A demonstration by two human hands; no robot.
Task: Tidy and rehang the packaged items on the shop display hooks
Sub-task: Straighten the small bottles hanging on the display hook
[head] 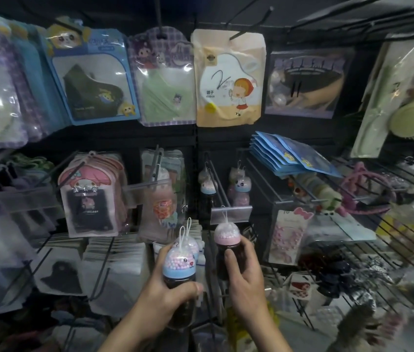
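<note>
My left hand grips a small bottle with a blue bead-filled dome cap and white hanging loops; a second similar cap shows just behind it. My right hand grips a dark bottle with a pink dome cap, its white loop reaching up to the clear price tag at the tip of a display hook. Two more such bottles hang further back on the hooks, one on the left and one on the right.
Packaged masks and a mirror pouch hang on the upper hooks. A pink character pack and clear bag hang at left. Blue pouches lie on a wire rack, headbands and hair ties at right.
</note>
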